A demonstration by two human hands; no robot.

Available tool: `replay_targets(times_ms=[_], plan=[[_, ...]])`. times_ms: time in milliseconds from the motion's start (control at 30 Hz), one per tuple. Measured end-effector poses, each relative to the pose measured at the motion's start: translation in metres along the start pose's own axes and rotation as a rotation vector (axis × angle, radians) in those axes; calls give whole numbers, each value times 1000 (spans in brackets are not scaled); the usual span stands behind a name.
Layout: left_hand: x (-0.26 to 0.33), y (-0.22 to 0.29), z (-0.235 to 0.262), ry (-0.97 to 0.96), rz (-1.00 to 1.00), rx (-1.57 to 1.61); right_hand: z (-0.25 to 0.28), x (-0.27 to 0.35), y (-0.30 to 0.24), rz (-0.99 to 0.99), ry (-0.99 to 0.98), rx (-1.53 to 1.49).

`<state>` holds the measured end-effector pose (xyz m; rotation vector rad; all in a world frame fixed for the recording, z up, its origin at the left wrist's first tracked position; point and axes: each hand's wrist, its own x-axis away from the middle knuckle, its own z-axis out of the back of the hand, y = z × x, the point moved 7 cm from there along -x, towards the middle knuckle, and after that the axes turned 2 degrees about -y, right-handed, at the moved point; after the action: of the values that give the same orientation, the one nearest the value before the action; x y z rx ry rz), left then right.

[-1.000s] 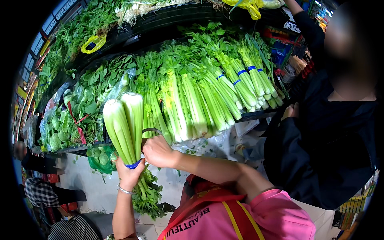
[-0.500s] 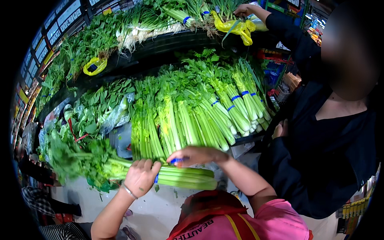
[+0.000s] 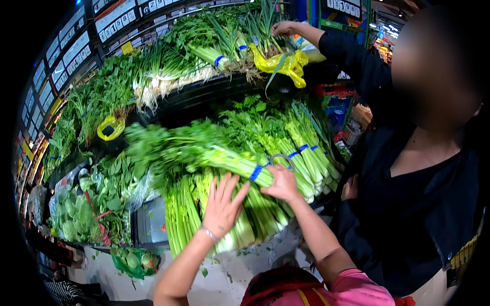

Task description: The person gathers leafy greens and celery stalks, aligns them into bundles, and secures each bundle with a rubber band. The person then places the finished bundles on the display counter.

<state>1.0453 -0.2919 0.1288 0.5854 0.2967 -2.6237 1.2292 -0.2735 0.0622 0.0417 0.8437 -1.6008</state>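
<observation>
A bunch of celery [image 3: 232, 159], leaves to the left, lies across other celery and is bound near its base by a blue band [image 3: 256, 172]. My right hand [image 3: 282, 184] is closed round its cut end. A ring-shaped thing with some blue on it [image 3: 288, 162], perhaps a tape roll, shows at my right fingers. My left hand [image 3: 223, 206] is open, fingers spread, just below the bunch and over loose celery stalks [image 3: 181, 217]. Whether its fingertips touch the bunch I cannot tell. Several blue-banded celery bunches [image 3: 305, 171] lie to the right.
At the right stands a person in dark clothes [image 3: 408, 204], one hand [image 3: 283, 28] reaching to the upper shelf near a yellow bag [image 3: 286, 66]. Spring onions [image 3: 173, 79] line that shelf. Leafy greens [image 3: 76, 214] fill the left; a green net bag [image 3: 135, 262] lies below.
The celery bunch has moved up and right, from in front of the display onto the other celery. My left hand has let go; my right hand has gone to its base.
</observation>
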Motion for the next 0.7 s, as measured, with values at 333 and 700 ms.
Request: replay_targets(times_ms=[333,700], plan=[[107,-34,-31,-178,303,204,-12,-26,206,-720,-21,461],[137,-57,-101,98,732,657,1,-7,129,-437,364,178]])
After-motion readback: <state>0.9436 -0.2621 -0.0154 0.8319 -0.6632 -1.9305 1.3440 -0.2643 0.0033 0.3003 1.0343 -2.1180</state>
